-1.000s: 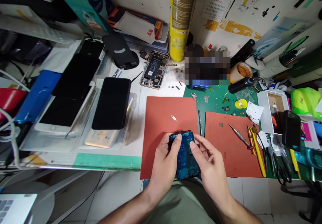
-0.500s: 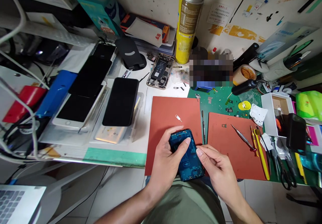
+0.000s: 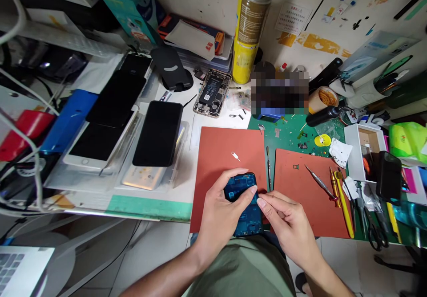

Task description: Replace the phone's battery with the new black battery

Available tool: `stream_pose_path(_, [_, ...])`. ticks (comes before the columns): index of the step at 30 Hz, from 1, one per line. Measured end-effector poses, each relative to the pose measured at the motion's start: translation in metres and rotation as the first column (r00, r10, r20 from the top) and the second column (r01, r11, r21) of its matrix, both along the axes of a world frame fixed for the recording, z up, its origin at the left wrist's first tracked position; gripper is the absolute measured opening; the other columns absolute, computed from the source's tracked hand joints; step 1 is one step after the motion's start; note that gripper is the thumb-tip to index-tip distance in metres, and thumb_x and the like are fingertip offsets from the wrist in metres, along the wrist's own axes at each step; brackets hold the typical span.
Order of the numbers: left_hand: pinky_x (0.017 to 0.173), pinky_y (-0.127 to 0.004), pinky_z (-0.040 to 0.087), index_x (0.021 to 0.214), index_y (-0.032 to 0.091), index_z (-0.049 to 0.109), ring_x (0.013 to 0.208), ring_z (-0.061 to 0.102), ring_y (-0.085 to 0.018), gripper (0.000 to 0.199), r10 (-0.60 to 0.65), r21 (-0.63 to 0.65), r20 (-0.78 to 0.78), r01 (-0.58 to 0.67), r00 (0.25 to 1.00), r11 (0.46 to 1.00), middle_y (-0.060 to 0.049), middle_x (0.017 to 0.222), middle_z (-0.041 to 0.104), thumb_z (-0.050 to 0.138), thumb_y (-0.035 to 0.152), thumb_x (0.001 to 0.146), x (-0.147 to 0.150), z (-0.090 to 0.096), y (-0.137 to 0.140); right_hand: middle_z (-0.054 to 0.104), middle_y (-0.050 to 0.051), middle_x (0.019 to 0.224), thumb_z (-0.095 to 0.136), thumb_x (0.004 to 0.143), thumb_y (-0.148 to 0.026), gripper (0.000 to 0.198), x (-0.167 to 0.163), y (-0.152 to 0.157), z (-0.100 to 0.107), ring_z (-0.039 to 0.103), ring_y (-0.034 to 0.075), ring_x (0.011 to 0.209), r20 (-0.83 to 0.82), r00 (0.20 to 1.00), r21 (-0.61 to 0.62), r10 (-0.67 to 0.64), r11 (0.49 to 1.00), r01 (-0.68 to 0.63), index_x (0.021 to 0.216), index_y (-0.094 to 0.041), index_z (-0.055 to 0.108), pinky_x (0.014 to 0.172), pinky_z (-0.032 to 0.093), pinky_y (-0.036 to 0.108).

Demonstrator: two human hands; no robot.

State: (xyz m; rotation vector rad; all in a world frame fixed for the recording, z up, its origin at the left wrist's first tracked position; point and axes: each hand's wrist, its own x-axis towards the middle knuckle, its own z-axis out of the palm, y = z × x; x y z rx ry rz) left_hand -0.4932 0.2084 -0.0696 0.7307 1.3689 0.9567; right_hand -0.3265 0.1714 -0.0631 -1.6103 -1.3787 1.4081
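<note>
My left hand (image 3: pixel 222 210) grips a smartphone (image 3: pixel 250 220) whose dark blue back shows a pattern of inner parts. Its thumb lies across the back and its fingers wrap round the left edge. My right hand (image 3: pixel 288 219) is closed in a pinch, thumb and forefinger meeting at the phone's right edge; whatever is between them is too hidden to make out. Just beyond the phone, a SIM eject pin (image 3: pixel 235 156) lies on the left reddish-brown mat (image 3: pixel 213 148). A tiny tray-like part (image 3: pixel 295 166) rests on the right mat (image 3: pixel 290 190).
Tweezers (image 3: pixel 320 182), yellow-handled tools (image 3: pixel 343 203) and scissors (image 3: pixel 376 234) lie at the right. A metal spudger (image 3: pixel 268 168) sits between the mats. Leftward are a black-screened phone (image 3: pixel 157 133) and other phones. Behind stand an opened phone (image 3: pixel 212 93) and a yellow spray can (image 3: pixel 248 38).
The phone has turned slightly in my left hand and sits a little more upright in view. My right hand keeps its pinch at the edge. The view has shifted slightly.
</note>
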Motion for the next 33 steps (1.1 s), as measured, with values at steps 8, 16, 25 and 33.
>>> stream_pose_path(8, [0.076,-0.026,0.061,0.105,0.026,0.077,0.079,0.072,-0.016,0.029,-0.017,0.008,-0.051,0.018,0.999,1.000,0.001,0.092,0.076,0.086,0.035,0.079,0.000,0.000,0.002,0.070,0.004,0.091,0.061,0.110,-0.045,0.031,0.001,-0.001,-0.002,0.062,0.019,0.080,-0.018,1.000,-0.017,0.011,1.000,-0.011,0.116,-0.031,0.087,0.071,0.049,0.031])
stream_pose_path(16, [0.068,-0.025,0.061,0.108,0.027,0.076,0.074,0.071,-0.016,0.033,-0.027,-0.039,0.012,0.027,1.000,0.999,0.002,0.087,0.075,0.088,0.037,0.078,-0.001,-0.001,0.002,0.071,0.004,0.092,0.060,0.110,-0.045,0.032,0.001,0.000,-0.001,0.063,0.019,0.080,-0.047,0.999,-0.040,-0.002,0.999,0.000,0.114,-0.031,0.088,0.072,0.051,0.030])
stream_pose_path(25, [0.067,-0.026,0.061,0.110,0.026,0.076,0.073,0.069,-0.017,0.037,-0.055,-0.080,0.022,0.056,0.998,0.995,0.000,0.091,0.076,0.087,0.040,0.079,-0.003,-0.002,0.003,0.068,0.004,0.086,0.056,0.111,-0.048,0.037,0.003,0.003,0.000,0.063,0.019,0.075,0.004,1.000,-0.021,0.005,1.000,-0.005,0.113,-0.027,0.087,0.066,0.052,0.029])
stream_pose_path(33, [0.070,-0.026,0.061,0.122,0.029,0.075,0.078,0.070,-0.018,0.040,-0.154,-0.087,-0.015,0.153,0.988,0.984,-0.001,0.099,0.078,0.082,0.044,0.086,-0.008,-0.004,0.004,0.070,0.004,0.084,0.054,0.112,-0.042,0.035,0.010,0.010,0.007,0.063,0.019,0.071,0.129,0.984,0.026,0.124,0.991,-0.129,0.106,-0.026,0.084,0.069,0.054,0.031])
